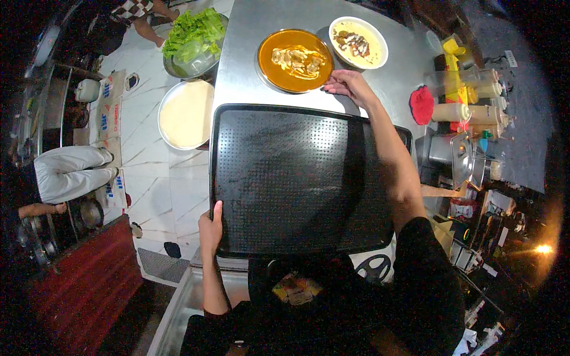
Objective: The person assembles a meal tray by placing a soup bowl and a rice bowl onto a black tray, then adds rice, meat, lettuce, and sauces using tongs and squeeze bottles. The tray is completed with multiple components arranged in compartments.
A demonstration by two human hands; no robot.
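Black tray (297,178) in left hand (210,228), right hand (350,83) touching orange dish (295,59)

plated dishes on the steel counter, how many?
2. The orange dish sits beyond the black tray, by the right hand; the white bowl is right of it. None seem hidden.

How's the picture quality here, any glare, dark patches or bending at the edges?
Head view: fisheye bends the steel counter and the black tray edges; corners fall to black. Soft sheen on the tray's middle, a bright orange flare at the lower right. The right hand by the orange dish is well lit; the left hand sits dimmer.
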